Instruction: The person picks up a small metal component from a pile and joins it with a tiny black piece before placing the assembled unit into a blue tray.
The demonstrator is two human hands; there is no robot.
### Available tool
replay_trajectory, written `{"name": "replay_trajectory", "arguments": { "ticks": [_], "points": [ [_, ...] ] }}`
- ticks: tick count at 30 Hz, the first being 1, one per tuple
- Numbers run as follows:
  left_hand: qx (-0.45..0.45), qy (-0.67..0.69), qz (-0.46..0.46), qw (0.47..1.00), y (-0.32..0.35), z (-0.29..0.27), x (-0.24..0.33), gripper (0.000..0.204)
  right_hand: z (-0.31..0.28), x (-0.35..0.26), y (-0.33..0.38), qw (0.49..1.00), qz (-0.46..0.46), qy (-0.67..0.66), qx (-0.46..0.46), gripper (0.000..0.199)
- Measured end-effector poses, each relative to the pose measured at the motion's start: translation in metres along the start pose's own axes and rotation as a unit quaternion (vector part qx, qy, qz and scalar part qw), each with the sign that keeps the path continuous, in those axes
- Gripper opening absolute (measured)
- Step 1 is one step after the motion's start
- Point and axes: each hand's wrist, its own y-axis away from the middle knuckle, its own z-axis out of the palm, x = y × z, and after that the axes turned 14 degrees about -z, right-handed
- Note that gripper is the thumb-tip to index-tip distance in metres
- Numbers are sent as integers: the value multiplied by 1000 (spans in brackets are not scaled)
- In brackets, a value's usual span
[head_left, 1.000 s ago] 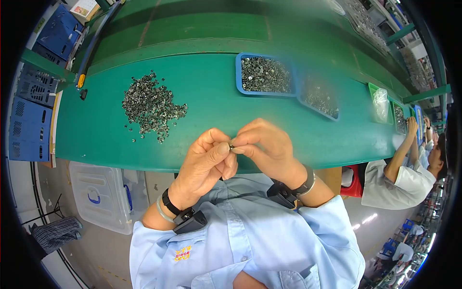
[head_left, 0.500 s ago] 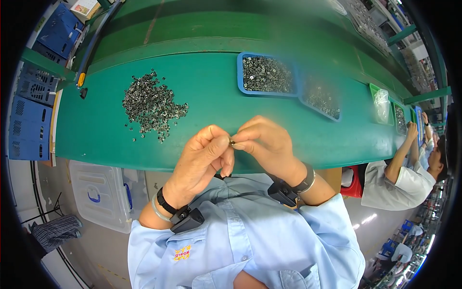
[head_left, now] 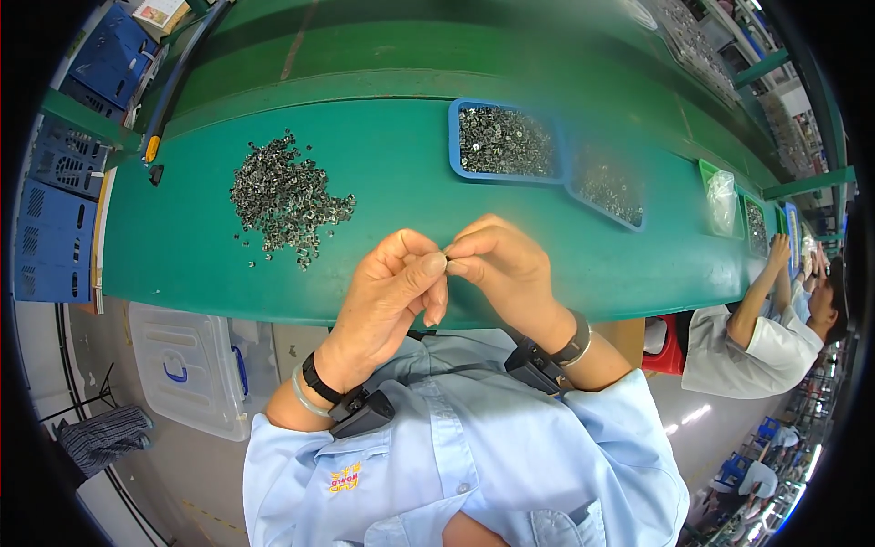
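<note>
My left hand [head_left: 395, 283] and my right hand [head_left: 507, 271] meet fingertip to fingertip above the front edge of the green table [head_left: 401, 173]. Thumbs and forefingers of both are pinched on a tiny dark metal part [head_left: 447, 258], mostly covered by the fingertips. Its exact shape cannot be made out. Left of my hands lies a loose pile of small dark, shiny metal parts [head_left: 287, 196]. Beyond my right hand stands a blue tray [head_left: 453, 146] full of small metal parts, and a second blue tray [head_left: 606, 212], blurred, adjoins it on the right.
A green tray with a clear plastic bag [head_left: 722, 202] stands farther right. There a co-worker in a pale shirt [head_left: 752, 351] reaches over the table. An orange-and-black tool [head_left: 153, 149] lies at the left edge. A clear lidded box [head_left: 187, 369] is on the floor; blue crates [head_left: 56, 242] stack at left.
Both hands have shifted very slightly, and the fingertips have closed further over the small metal part, so less of it shows. The pile and trays look the same.
</note>
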Motion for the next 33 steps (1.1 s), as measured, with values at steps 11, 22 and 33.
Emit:
{"name": "replay_trajectory", "arguments": {
  "ticks": [11, 22, 33],
  "points": [
    [54, 7, -17, 998, 3, -24, -9, 16, -43, 36, -51, 955, -64, 289, 4, 9],
    [83, 68, -18, 994, 24, -65, -9, 12, 46, 75, -88, 936, -62, 236, -253, 12],
    [81, 78, -6, 994, 23, -70, 0, 15, 43, 69, -82, 946, -15, 166, -280, 14]
  ]
}}
